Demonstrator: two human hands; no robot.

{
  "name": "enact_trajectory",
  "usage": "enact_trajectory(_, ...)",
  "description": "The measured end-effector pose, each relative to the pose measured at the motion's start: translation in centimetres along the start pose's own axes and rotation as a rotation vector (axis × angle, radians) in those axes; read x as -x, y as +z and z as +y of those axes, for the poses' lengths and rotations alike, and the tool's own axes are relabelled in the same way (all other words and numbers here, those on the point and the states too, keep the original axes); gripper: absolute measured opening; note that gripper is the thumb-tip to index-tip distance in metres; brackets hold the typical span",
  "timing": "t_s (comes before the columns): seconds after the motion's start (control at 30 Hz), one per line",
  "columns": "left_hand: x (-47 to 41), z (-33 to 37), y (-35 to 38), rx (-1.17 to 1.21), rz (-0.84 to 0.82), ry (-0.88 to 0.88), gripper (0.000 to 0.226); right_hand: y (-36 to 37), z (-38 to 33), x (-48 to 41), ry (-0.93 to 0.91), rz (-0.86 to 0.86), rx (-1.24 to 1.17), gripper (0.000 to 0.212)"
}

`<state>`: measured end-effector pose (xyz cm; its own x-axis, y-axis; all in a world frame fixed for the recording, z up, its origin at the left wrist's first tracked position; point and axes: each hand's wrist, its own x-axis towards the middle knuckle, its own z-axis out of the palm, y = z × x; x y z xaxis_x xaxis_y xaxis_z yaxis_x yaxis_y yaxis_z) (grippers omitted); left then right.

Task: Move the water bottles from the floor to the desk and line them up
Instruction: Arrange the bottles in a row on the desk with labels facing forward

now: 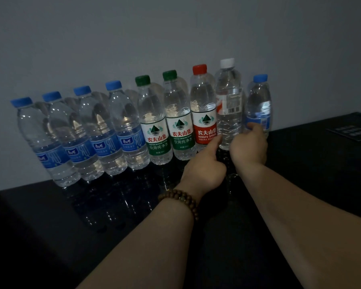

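Bottles, nine in all, stand upright in one row on the glossy black counter (50, 215), backed against the grey wall (175, 38). The row runs from middle left of the frame to middle right, with neighbours touching or nearly so.

Count by kind, left to right:
- four clear plastic bottles with blue caps and blue labels (104, 134)
- two clear plastic bottles with green caps and green-and-white labels (156, 130)
- one clear plastic bottle with red cap and red-and-white label (203, 113)
- one taller clear bottle with white cap and barcode label (228, 97)
- one shorter clear bottle with blue cap and blue band (258, 101)

All look full.

Left hand (204, 172), with a brown wooden bead bracelet (179, 200) on the wrist: fingers curled in and holding nothing, thumb stretched out with its tip at the seam between the red-cap and white-cap bottles.

Right hand (248, 147): thumb lies across the shorter bottle's blue band. The other fingers are hidden, so I cannot tell if they wrap it.

One dark flat card (351, 132), print unreadable, lies on the counter at far right.
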<state>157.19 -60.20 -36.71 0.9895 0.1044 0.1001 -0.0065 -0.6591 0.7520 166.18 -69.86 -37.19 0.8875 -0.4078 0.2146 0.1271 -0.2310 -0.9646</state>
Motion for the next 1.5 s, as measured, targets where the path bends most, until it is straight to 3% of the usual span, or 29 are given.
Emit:
enact_trajectory(0.17,0.07,0.10,-0.07,-0.020,-0.005,-0.003,0.098,-0.01,0.04,-0.02,0.006,0.032,-0.001,0.024)
enact_trajectory(0.53,0.12,0.06,-0.07,-0.037,-0.007,0.005,0.098,-0.23,-0.31,0.24,-0.012,-0.173,0.044,0.038)
enact_trajectory(0.73,0.16,0.23,-0.16,-0.089,-0.024,-0.001,0.098,0.04,0.04,-0.07,0.010,-0.015,-0.018,0.026)
enact_trajectory(0.97,0.26,0.32,-0.20,-0.086,-0.025,-0.005,0.095,0.05,0.17,0.04,-0.004,0.000,0.033,0.039)
enact_trajectory(1.2,0.18,0.22,-0.18,-0.057,-0.016,-0.007,0.093,-0.27,-0.37,0.34,0.025,0.063,-0.032,0.012)
enact_trajectory(1.33,0.15,0.24,-0.22,-0.054,-0.016,0.008,0.095,-0.20,-0.48,0.27,0.036,0.033,0.023,0.031)
enact_trajectory(1.5,0.09,0.16,-0.14,0.018,0.033,0.023,0.089,-0.14,-0.42,0.30,0.037,0.023,0.075,0.034)
